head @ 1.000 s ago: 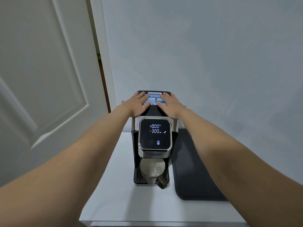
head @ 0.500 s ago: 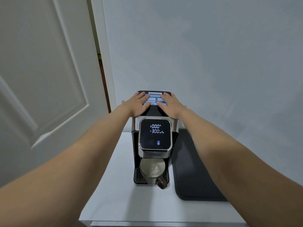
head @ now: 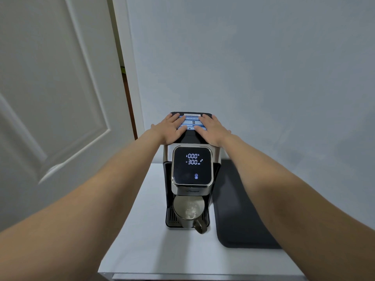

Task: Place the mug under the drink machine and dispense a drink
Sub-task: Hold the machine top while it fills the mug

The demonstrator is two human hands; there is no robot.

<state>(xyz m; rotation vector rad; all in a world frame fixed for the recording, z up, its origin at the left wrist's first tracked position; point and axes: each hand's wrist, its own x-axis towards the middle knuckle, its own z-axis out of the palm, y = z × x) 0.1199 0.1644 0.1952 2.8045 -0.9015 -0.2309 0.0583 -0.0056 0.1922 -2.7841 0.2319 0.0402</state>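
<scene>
White surface (head: 142, 230): mug (head: 188, 212) under machine (head: 191, 171), dispensing. Left hand (head: 172, 128), right hand (head: 211, 129) flat on top, fingers spread, empty. Next: await fill, withdraw mug.

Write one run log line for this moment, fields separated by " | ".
mug under spout, filling | display shows 300 ml | left hand, right hand flat on drink machine top

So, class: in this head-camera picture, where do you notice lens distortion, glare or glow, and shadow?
Head view: wide-angle stretch makes both forearms balloon toward the bottom corners, and the door edges lean. The drink machine display glows sharp white with no glare. Lighting is soft and dim; faint shadows fall on the white table. Liquid glints in the mug.
</scene>
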